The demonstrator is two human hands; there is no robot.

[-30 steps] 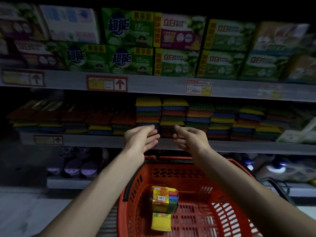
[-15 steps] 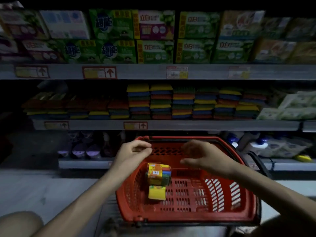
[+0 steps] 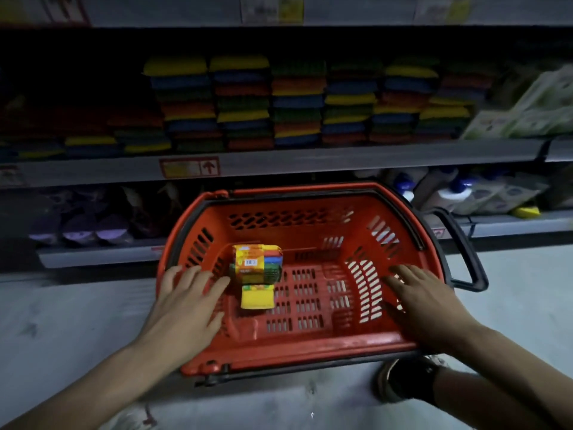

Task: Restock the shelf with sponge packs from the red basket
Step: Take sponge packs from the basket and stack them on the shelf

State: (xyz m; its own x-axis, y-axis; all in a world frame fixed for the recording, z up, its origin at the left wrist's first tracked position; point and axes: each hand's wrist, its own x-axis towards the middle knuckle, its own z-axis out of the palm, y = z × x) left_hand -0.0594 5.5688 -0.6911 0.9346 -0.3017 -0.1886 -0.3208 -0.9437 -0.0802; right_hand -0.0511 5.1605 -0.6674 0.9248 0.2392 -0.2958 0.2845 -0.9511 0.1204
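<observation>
Dim store aisle, stacked sponges on the shelf [image 3: 341,159]; on the floor below, the red basket [image 3: 310,347] is seen with a multicolour sponge pack [image 3: 257,263] and a yellow pack [image 3: 257,297] at its left side. The multicolour pack would likely be best gripped by its sides by the nearer left hand [image 3: 186,302]. Both hands are held palm-down, fingers spread, nothing gripped; right hand [image 3: 424,302] over the right wall.

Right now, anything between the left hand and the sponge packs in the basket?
Nothing visible. The left hand is over the left rim of the red basket, its spread fingers right beside the sponge packs; nothing lies between them.
</observation>
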